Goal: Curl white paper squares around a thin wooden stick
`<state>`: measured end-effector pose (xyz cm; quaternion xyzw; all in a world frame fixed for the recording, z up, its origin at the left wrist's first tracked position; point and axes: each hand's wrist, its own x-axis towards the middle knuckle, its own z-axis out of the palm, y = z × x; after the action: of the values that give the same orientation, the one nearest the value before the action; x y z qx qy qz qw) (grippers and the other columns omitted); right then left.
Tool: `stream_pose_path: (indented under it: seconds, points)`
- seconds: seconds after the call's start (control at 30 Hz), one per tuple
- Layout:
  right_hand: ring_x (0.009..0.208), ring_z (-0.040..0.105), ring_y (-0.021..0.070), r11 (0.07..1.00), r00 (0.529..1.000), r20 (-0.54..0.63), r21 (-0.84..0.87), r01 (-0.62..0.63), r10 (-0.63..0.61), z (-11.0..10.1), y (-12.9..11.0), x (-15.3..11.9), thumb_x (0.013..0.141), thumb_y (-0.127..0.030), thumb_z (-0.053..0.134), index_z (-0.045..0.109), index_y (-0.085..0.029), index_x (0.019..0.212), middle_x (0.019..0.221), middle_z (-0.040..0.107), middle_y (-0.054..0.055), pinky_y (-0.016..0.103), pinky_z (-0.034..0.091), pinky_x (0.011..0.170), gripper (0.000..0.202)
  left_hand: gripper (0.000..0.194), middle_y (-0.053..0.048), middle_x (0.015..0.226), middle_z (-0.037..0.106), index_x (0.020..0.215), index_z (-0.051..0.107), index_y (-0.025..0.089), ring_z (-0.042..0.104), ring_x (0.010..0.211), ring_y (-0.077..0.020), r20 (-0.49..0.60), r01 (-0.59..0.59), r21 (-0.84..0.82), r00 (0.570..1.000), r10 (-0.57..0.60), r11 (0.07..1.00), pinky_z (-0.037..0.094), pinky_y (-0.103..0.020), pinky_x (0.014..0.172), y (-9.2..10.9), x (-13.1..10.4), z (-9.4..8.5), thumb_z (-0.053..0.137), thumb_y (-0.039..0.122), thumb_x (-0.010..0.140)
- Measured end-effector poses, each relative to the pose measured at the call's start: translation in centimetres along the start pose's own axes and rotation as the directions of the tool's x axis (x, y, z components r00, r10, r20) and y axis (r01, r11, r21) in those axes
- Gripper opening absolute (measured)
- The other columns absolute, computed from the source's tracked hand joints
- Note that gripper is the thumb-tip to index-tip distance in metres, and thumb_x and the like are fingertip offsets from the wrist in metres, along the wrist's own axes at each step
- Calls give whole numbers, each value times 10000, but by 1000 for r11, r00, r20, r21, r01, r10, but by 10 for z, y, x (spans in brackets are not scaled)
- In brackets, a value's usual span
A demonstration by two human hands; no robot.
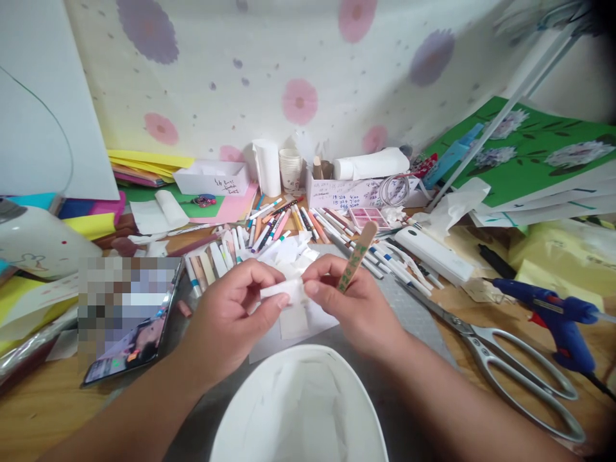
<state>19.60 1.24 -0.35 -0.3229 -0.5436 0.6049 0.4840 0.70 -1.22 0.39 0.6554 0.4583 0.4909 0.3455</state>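
Between both hands is a small folded piece of white paper (280, 292). My left hand (240, 305) is closed on its left part, thumb below and fingers behind. My right hand (353, 301) pinches its right end and also holds a wooden stick (359, 255) with green marks, which points up and to the right. Under the hands a small off-white piece (294, 323) lies on a white sheet (315, 324). Crumpled white scraps (289, 250) lie just behind the fingers. A white oval container (298, 410) is nearest to me, below the hands.
Many markers (269, 224) spread behind the hands. A tablet (139, 321) leans at the left. At the right are large scissors (481, 343), a blue glue gun (553, 311) and a white box-shaped device (433, 255). Paper cups (290, 170) stand at the back.
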Motion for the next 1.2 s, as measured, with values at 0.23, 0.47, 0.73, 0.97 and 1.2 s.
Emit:
stream_pose_path:
  seconds: [0.23,0.47,0.73,0.97,1.2]
  points:
    - [684,514,121,964,996,-7,251,88,-89,-7,-8,-3,916,-527,710,812,-264,1007,838,612,0,273,402,637,296,116,28,785,713,896,743,246,618,678,-133,6,-97,96,995,97,991,459,-223,608,1,-1,-4,656,170,887]
    - [790,570,135,975,973,47,13,224,-224,-10,-21,-15,1035,-590,495,791,-267,978,887,643,10,256,471,702,442,158,29,842,711,890,763,256,664,789,-128,90,-101,-99,990,110,990,516,-213,721,2,2,-5,658,139,913]
    - [791,695,98,945,953,124,217,245,-276,-3,-15,-11,997,-367,690,791,-264,1063,840,712,-15,219,562,763,159,77,71,757,801,979,666,269,748,738,-118,157,124,-263,984,-84,957,537,-214,726,0,-2,-2,684,198,954]
    - [806,679,134,923,917,107,11,385,-384,-5,-18,-12,955,-243,741,823,-292,1038,823,735,-8,280,556,780,126,103,39,675,779,821,669,235,701,630,-137,119,131,-176,987,-111,976,512,-225,606,3,0,-2,719,240,911]
    - [870,692,161,892,891,117,-64,447,-438,-7,-16,-8,920,-213,768,839,-280,997,884,741,20,312,567,843,124,53,47,656,719,791,765,248,604,556,-112,39,48,-51,998,-46,998,454,-200,511,2,-3,-5,775,214,830]
